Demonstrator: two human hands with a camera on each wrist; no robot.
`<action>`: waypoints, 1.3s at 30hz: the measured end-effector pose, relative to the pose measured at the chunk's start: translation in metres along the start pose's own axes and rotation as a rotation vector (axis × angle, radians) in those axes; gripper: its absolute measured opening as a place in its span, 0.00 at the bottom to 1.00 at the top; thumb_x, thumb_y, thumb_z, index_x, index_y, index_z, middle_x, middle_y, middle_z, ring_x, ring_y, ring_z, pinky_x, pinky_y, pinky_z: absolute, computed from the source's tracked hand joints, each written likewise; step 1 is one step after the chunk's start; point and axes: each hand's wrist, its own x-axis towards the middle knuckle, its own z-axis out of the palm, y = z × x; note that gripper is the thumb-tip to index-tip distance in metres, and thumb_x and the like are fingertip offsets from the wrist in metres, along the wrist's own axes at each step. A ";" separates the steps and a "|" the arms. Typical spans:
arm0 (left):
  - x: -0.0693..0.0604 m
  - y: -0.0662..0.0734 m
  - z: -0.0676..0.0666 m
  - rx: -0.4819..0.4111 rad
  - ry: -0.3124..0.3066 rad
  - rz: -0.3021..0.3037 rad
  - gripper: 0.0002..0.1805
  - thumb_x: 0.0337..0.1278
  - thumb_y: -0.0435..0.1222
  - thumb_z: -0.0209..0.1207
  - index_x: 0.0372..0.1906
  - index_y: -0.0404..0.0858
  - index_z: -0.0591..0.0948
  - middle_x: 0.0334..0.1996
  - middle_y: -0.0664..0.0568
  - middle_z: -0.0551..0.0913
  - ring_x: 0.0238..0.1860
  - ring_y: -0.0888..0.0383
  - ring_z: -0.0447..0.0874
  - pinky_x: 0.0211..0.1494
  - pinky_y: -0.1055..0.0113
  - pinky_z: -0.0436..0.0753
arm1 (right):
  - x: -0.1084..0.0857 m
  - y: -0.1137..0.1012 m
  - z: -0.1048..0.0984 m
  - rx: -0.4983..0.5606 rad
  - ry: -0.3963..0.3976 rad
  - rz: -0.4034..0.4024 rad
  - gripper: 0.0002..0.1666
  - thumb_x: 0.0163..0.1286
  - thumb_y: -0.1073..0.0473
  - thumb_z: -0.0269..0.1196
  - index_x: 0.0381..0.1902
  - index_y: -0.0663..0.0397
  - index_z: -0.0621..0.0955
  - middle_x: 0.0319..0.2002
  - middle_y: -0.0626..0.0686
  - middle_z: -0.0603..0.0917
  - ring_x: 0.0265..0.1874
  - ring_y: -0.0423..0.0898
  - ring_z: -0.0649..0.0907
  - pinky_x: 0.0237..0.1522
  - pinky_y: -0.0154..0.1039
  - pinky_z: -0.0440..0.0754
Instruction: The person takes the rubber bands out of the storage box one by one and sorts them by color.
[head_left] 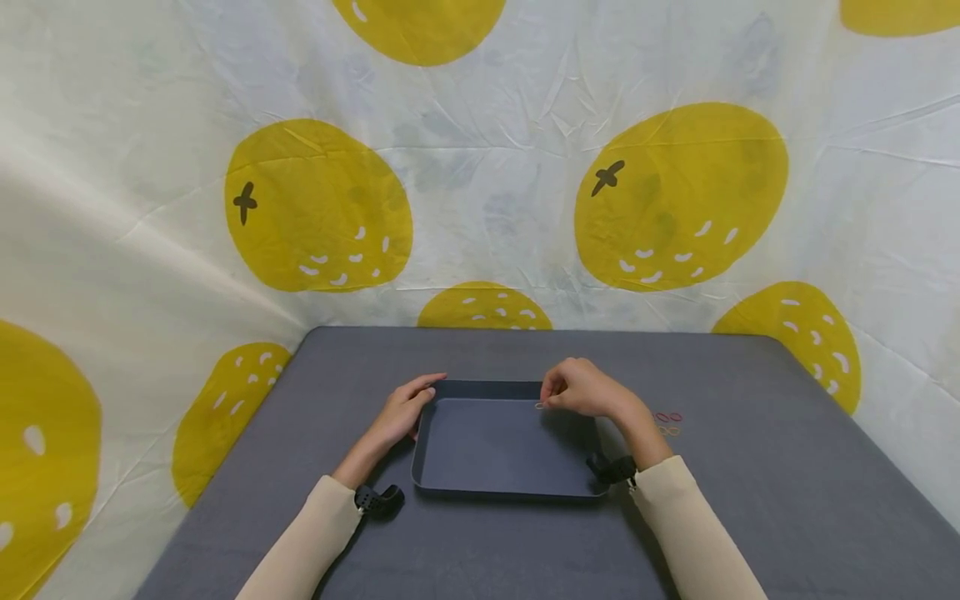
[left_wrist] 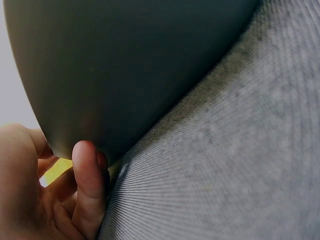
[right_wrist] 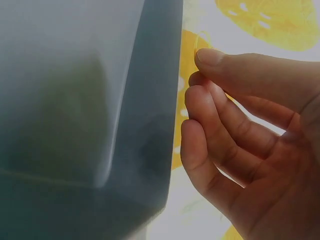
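A dark grey rectangular tray (head_left: 487, 486) lies on the table in the head view. My left hand (head_left: 401, 410) grips its far left corner; in the left wrist view the fingers (left_wrist: 89, 172) lie against the tray's outer wall (left_wrist: 125, 75). Over the tray's far right part, my right hand (head_left: 588, 390) pinches a small yellowish rubber band (head_left: 539, 406) between thumb and fingertip. That thin loop (right_wrist: 202, 37) shows above the thumb tip in the right wrist view, with the other fingers loosely bent. No rubber band shows on the visible tray floor.
Right of the tray, partly beside my right forearm, lie red rubber bands (head_left: 677, 417) and yellowish rubber bands (head_left: 673, 432). A grey cloth covers the table (head_left: 750, 500). Behind it hangs a white curtain (head_left: 487, 200) with yellow fruit shapes.
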 end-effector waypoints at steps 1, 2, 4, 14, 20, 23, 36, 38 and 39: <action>0.000 0.000 0.000 0.000 0.002 0.000 0.21 0.82 0.43 0.48 0.72 0.56 0.77 0.16 0.52 0.68 0.10 0.56 0.68 0.17 0.59 0.80 | -0.001 0.000 0.000 0.002 -0.002 -0.001 0.06 0.70 0.67 0.67 0.33 0.57 0.89 0.34 0.52 0.91 0.29 0.39 0.83 0.34 0.38 0.81; 0.000 0.000 0.000 0.001 0.003 -0.002 0.21 0.82 0.43 0.48 0.72 0.57 0.77 0.16 0.53 0.67 0.10 0.56 0.68 0.16 0.59 0.80 | -0.002 0.000 -0.001 0.004 -0.003 -0.002 0.06 0.70 0.67 0.66 0.34 0.57 0.89 0.34 0.53 0.91 0.29 0.39 0.83 0.34 0.38 0.81; -0.001 -0.001 0.000 0.005 0.004 0.000 0.21 0.82 0.43 0.48 0.71 0.58 0.77 0.15 0.53 0.67 0.10 0.56 0.68 0.17 0.60 0.80 | -0.005 0.001 -0.002 0.004 -0.002 0.003 0.06 0.70 0.67 0.66 0.33 0.57 0.89 0.34 0.52 0.91 0.30 0.39 0.83 0.34 0.38 0.81; -0.002 -0.001 -0.001 0.010 -0.008 0.009 0.22 0.83 0.44 0.47 0.73 0.56 0.76 0.22 0.49 0.74 0.11 0.56 0.69 0.18 0.58 0.81 | -0.025 0.011 -0.015 -0.014 0.013 0.047 0.06 0.70 0.66 0.66 0.33 0.57 0.88 0.34 0.49 0.90 0.31 0.40 0.84 0.35 0.39 0.82; -0.002 -0.002 -0.002 0.000 -0.005 0.008 0.21 0.82 0.44 0.48 0.73 0.56 0.76 0.31 0.44 0.80 0.11 0.55 0.70 0.18 0.57 0.80 | -0.039 0.019 -0.024 -0.009 0.017 0.055 0.04 0.70 0.65 0.68 0.33 0.57 0.88 0.35 0.52 0.91 0.35 0.47 0.88 0.36 0.39 0.82; -0.002 -0.001 -0.002 -0.002 -0.003 0.003 0.21 0.82 0.44 0.48 0.73 0.56 0.76 0.32 0.44 0.81 0.11 0.56 0.70 0.18 0.58 0.81 | -0.047 0.021 -0.029 -0.011 0.024 0.053 0.04 0.70 0.65 0.68 0.34 0.56 0.88 0.35 0.53 0.91 0.36 0.50 0.88 0.36 0.39 0.83; -0.001 0.002 -0.001 0.005 0.009 0.000 0.21 0.82 0.44 0.49 0.72 0.55 0.76 0.44 0.43 0.84 0.11 0.55 0.69 0.17 0.59 0.80 | -0.084 0.043 -0.050 -0.034 0.075 0.144 0.04 0.69 0.62 0.68 0.33 0.53 0.88 0.32 0.50 0.90 0.28 0.43 0.82 0.32 0.38 0.80; -0.001 0.002 0.000 0.007 0.008 0.003 0.22 0.82 0.43 0.48 0.73 0.54 0.76 0.41 0.39 0.83 0.11 0.56 0.69 0.17 0.58 0.80 | -0.091 0.048 -0.053 -0.033 0.079 0.156 0.04 0.69 0.63 0.67 0.34 0.54 0.88 0.33 0.51 0.90 0.30 0.43 0.82 0.33 0.38 0.80; -0.001 0.002 0.000 0.006 0.008 0.004 0.22 0.82 0.43 0.48 0.73 0.54 0.76 0.39 0.39 0.83 0.11 0.56 0.69 0.17 0.58 0.80 | -0.094 0.051 -0.054 -0.031 0.080 0.163 0.04 0.69 0.63 0.67 0.35 0.55 0.88 0.34 0.51 0.90 0.31 0.43 0.82 0.34 0.38 0.80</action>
